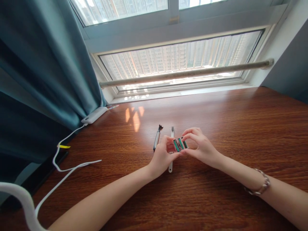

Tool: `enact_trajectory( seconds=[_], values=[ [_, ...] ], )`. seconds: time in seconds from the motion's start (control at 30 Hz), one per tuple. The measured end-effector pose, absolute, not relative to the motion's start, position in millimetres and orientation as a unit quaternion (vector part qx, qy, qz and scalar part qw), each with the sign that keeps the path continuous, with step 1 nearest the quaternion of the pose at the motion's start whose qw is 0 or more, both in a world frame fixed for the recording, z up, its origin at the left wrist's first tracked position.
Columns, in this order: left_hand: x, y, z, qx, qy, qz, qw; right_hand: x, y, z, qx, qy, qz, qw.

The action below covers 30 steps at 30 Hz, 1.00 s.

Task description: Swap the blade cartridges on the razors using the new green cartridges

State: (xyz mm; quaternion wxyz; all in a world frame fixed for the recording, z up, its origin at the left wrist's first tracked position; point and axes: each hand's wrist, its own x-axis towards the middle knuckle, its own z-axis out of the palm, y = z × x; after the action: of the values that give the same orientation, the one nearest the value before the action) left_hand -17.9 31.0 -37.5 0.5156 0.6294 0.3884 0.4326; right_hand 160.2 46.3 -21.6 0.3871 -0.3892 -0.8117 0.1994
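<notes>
Pack [180, 145], green-striped and small, is held between both hands over the table [216, 199]; whether its underside touches anything, I cannot tell. The left hand [161, 158] pinches it narrowly from nine o'clock, thumb along the near edge; the right hand [203, 147] curls in from three, thumb near five and fingertips near one. Around the pack, a razor handle [157, 138] lies at ten o'clock, and a brush [170, 167] runs beneath the left hand, from eleven to seven. The pack looks light, stiff and probably slick, with perhaps sharp edges on its face; the outer rim seems the safest hold.
</notes>
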Motion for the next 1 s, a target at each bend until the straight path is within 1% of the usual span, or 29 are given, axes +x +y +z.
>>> enact_trajectory(
  seconds=[0.2, 0.3, 0.5, 0.8, 1.0],
  values=[
    [-19.8, 28.5, -40.7, 0.691, 0.436, 0.443, 0.370, 152.7, 36.9, -16.3, -0.429, -0.779, 0.244, 0.386],
    [-20.2, 26.2, -39.7, 0.717, 0.439, 0.433, 0.325, 150.5, 32.7, -15.3, -0.452, -0.757, 0.254, 0.399],
    [-19.8, 24.6, -38.5, 0.728, 0.434, 0.416, 0.329, 150.9, 31.5, -17.6, -0.431, -0.747, 0.253, 0.439],
    [-20.8, 23.0, -42.1, 0.746, 0.423, 0.398, 0.326, 150.6, 32.5, -22.2, -0.453, -0.753, 0.215, 0.427],
    [-21.4, 25.4, -44.6, 0.726, 0.436, 0.404, 0.346, 150.7, 32.2, -23.0, -0.470, -0.740, 0.205, 0.435]
  ],
)
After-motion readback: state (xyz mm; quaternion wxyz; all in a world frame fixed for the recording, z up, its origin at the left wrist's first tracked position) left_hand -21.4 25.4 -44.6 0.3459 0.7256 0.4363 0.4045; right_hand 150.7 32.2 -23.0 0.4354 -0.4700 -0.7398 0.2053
